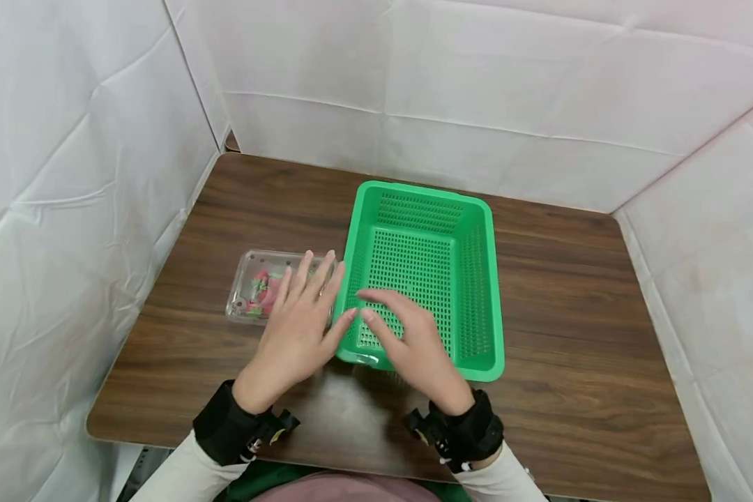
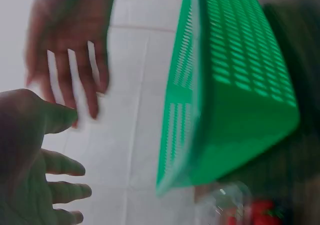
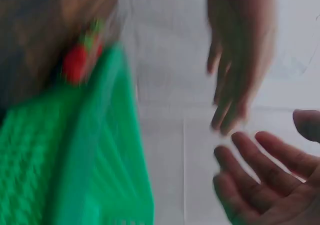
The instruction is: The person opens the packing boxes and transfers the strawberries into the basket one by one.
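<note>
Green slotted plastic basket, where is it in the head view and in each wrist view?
Head: the green slotted plastic basket sits around the middle, slightly right, partly behind the right hand.
Left wrist: right of centre, turned sideways, running down from the top edge.
Right wrist: lower left, blurred, cut off by the left and bottom edges.
Shared landmark: red fruit with green tops, left of the basket in head, below it in left wrist, above it in right wrist.

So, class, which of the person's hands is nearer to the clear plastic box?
The left hand: in the head view it overlaps the right part of the clear plastic box, while the right hand is farther right, over the green basket.
</note>
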Motion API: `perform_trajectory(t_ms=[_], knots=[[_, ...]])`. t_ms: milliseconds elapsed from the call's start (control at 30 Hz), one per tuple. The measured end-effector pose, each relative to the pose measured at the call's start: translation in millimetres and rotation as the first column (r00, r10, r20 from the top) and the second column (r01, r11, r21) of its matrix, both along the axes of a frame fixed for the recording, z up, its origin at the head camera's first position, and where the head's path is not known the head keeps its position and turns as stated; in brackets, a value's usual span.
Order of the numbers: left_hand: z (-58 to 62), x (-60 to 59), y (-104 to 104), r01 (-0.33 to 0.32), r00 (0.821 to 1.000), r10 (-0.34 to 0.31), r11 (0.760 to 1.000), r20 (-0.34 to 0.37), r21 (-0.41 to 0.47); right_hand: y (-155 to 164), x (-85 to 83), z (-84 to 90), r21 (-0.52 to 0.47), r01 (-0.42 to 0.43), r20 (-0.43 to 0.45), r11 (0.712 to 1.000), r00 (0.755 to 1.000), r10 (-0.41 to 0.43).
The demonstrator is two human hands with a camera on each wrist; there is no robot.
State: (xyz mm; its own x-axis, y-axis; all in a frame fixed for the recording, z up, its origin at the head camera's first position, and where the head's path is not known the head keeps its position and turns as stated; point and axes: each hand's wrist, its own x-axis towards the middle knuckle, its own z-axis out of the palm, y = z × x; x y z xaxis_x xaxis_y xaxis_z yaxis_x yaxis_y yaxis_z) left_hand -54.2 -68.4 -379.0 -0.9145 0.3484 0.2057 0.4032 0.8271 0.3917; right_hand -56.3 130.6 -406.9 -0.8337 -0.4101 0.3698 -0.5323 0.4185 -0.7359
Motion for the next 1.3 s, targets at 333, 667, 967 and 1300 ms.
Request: perform_trajectory(t_ms=[333, 667, 967, 1300], knots=[[-30.6, 4.3, -44, -0.071, 0.997, 0.070, 0.995, 0.017, 0.073, -45, 22.1, 9.8, -0.188, -0.097, 0.018, 0.977, 0.995, 0.102], [-54.8, -9.2, -76, -0.096, 0.994, 0.093, 0.993, 0.060, 0.063, -95, 28.7, -26.3, -0.381, -0.108, 0.601, 0.918, 0.726, 0.334], [-58.7, -18.7, -81, -0.058, 0.993, 0.053, 0.997, 0.105, 0.048, -118, 15.8, -81.9, -0.502, 0.173, 0.787, 0.847, 0.498, 0.364], [-64.4, -27.1, -80, 0.011, 0.988, -0.013, 1.000, 0.152, 0.012, -121, 4.2, -109.7, -0.545, 0.366, 0.812, 0.754, 0.455, 0.366]])
